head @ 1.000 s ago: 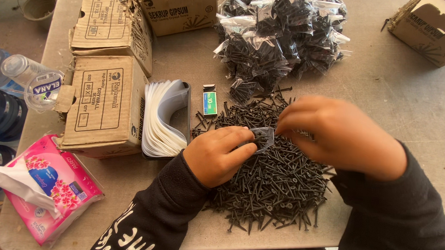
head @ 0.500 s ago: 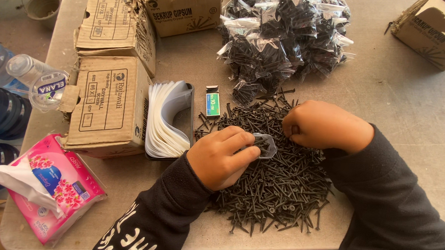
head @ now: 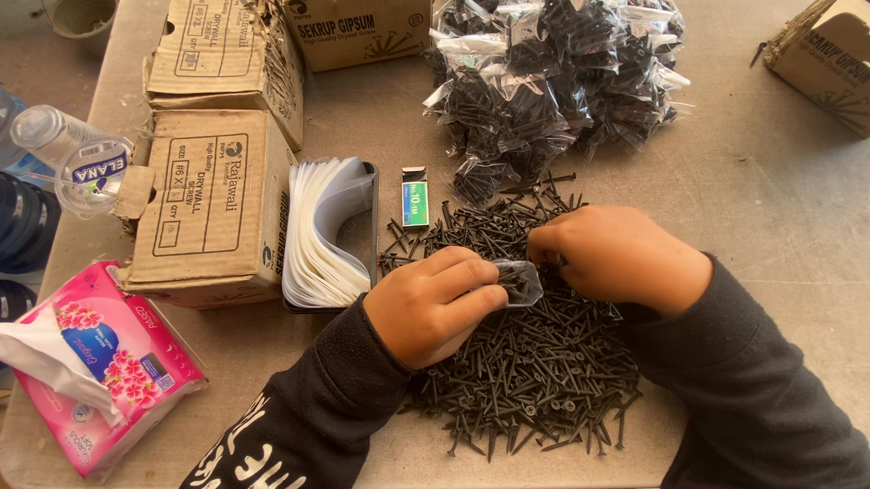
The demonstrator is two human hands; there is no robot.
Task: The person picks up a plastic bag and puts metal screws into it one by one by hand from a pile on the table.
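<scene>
A loose heap of black screws (head: 532, 376) lies on the table in front of me. My left hand (head: 432, 308) pinches a small clear plastic bag (head: 519, 281) with a few screws in it, held just above the heap. My right hand (head: 615, 257) is closed at the bag's mouth, fingers curled over screws on the pile's upper edge. Both arms wear dark sleeves.
Filled bags of screws (head: 550, 78) pile up at the back. A stack of empty clear bags (head: 323, 230) stands left of the heap, beside cardboard boxes (head: 207, 205). A small green staple box (head: 415, 203), a pink tissue pack (head: 107, 362) and a plastic bottle (head: 72, 155) lie around.
My right hand has dropped from above the bag to the pile's upper edge by the bag's mouth. The left hand keeps holding the bag, barely shifted.
</scene>
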